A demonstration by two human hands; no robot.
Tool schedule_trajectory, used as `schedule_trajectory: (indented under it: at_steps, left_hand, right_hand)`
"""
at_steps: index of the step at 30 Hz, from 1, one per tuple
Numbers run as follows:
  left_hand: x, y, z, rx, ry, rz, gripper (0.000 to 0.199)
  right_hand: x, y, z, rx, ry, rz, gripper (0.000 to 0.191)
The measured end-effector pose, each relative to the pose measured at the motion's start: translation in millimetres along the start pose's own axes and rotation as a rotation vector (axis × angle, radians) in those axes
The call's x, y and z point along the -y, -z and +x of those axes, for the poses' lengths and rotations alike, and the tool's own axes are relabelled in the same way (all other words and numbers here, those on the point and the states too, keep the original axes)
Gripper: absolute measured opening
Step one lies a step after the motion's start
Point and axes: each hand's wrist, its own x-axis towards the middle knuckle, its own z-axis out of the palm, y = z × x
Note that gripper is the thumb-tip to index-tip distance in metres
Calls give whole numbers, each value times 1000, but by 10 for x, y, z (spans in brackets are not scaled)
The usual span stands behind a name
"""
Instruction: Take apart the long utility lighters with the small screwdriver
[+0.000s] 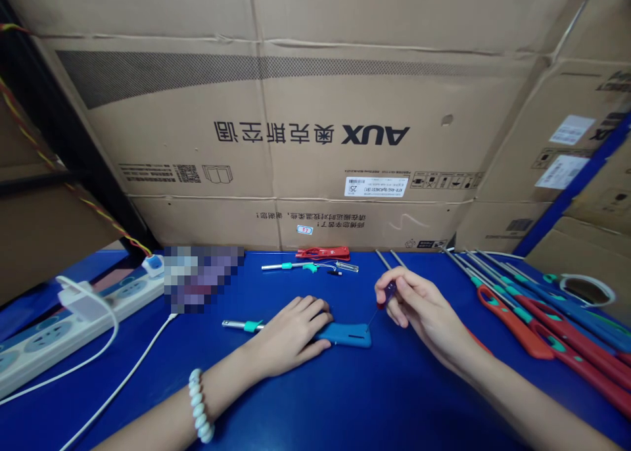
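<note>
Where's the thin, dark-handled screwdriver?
Head view, right of centre: the screwdriver is in the right hand, pointing down toward the blue plastic handle.

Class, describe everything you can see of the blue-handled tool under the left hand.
The blue-handled tool lies crosswise on the blue table. Its smooth, plastic-looking handle points right, with a narrow dark slot near its rounded end; a slim, silvery, metallic-looking tube with a teal-green piece extends left. The left hand has its grip over the middle, hiding it. A thin shaft from the right hand reaches the handle's right end; contact is unclear.
</note>
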Motion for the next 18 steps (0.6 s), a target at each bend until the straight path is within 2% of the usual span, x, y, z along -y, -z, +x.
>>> schedule_trajectory:
  at_steps: [5,12,18]
  left_hand:
    - [6,-13,-8,-13,-3,-2,26]
    - [2,-4,-13,-8,-5,-5,26]
    - [-5,8,-5,-10,-2,1,26]
  right_hand:
    - [0,-5,12,22,5,56,26]
    - [-17,16,-2,-13,14,-27,23]
    - [-4,-14,13,12,13,47,24]
